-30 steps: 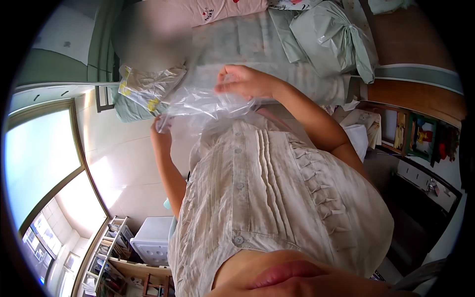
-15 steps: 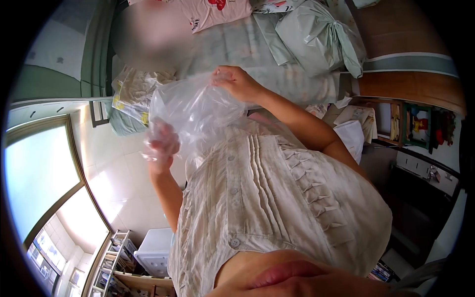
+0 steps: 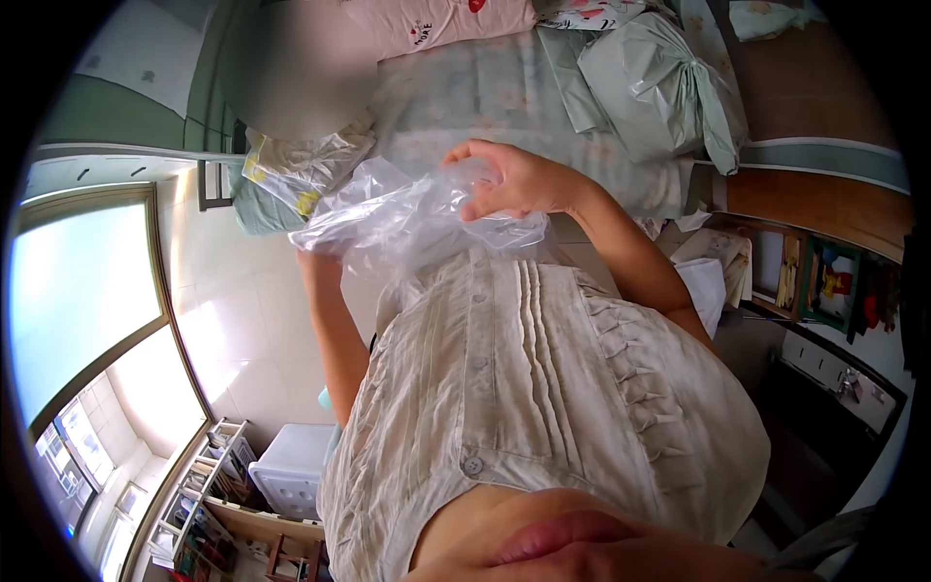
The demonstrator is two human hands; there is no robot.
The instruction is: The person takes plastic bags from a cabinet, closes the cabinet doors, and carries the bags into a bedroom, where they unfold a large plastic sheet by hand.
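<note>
A crumpled clear plastic bag (image 3: 402, 218) hangs between my two hands in front of my chest. My right hand (image 3: 524, 181) is curled around its right side, with plastic between the thumb and fingers. On the left, folds of the same bag cover my left hand (image 3: 323, 254). Its fingers are hidden, and only the wrist and forearm show plainly below the plastic.
Ahead lies a bed with a pale green sheet (image 3: 446, 92). On it are a pink pillow (image 3: 446, 24), a tied grey-green bag (image 3: 645, 87) and a crumpled white-and-yellow package (image 3: 305, 167). A white plastic bin (image 3: 291, 470) stands at lower left, near a rack (image 3: 204, 485).
My left hand has gone under the plastic, where its fingers were visible before. My right hand has shifted right and slightly down, and the bag is bunched lower. The view has shifted slightly.
</note>
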